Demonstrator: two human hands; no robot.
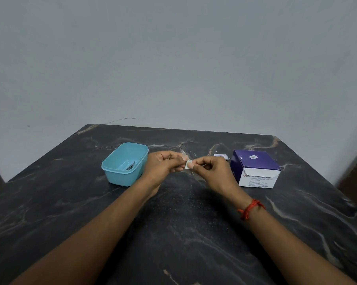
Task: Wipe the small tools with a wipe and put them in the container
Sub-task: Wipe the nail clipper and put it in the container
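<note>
- At table centre, the left hand (pixel 165 164) is pinched on a small metal tool (pixel 183 153), whose tip points toward 12 o'clock.
- The right hand (pixel 211 171) is pinched on a white wipe (pixel 187 165), pressed against the tool's lower end.
- The tool looks light, stiff and slippery; grip it at the end away from the wipe.
- The wipe looks soft and limp; hold it folded.
- The blue container (pixel 111 171), at 9 o'clock of the hands, holds one dark item.
- A swab box (pixel 255 169) stands at 3 o'clock.

hands (pixel 185 167): 2 | container (pixel 113 171): 1 | swab box (pixel 255 168): 1 | wipe (pixel 188 165): 1 | torn wrapper (pixel 221 155): 1 | red wrist thread (pixel 250 208): 1
</note>
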